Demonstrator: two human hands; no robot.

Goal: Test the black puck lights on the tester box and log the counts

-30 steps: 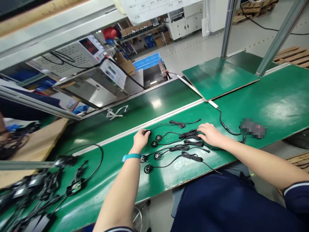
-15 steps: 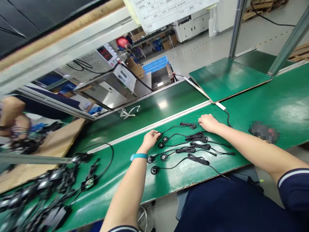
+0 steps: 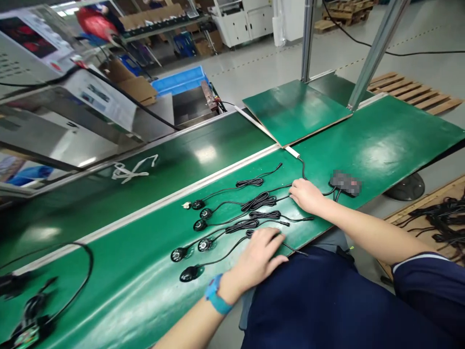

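Observation:
Several black round disc-shaped parts with cables lie in a row on the green bench top (image 3: pixel 145 286). Each cable has a tied coil, such as the farthest coil (image 3: pixel 249 182) and the thick coil (image 3: pixel 259 201). My right hand (image 3: pixel 305 195) is closed at the cable ends right of the thick coil; its fingertips pinch a cable. Lower down, my left hand (image 3: pixel 259 252) has its fingers apart, over the cable of the nearest round part (image 3: pixel 189 274). It partly covers that cable's coil. The farthest round part (image 3: pixel 198 204) lies beside a small pale piece (image 3: pixel 186 205).
A black box with cables (image 3: pixel 345 183), partly blurred out, lies right of my right hand. A raised green board (image 3: pixel 296 111) and a white stick-like piece (image 3: pixel 292 151) are behind. White strips (image 3: pixel 132 170) lie on the far strip. More cables (image 3: pixel 443 218) sit at right.
My left hand has left the farthest round part and come nearer, its fingers now spread. My right hand has moved from the farthest cable's end to the neighbouring ones. The view has turned right.

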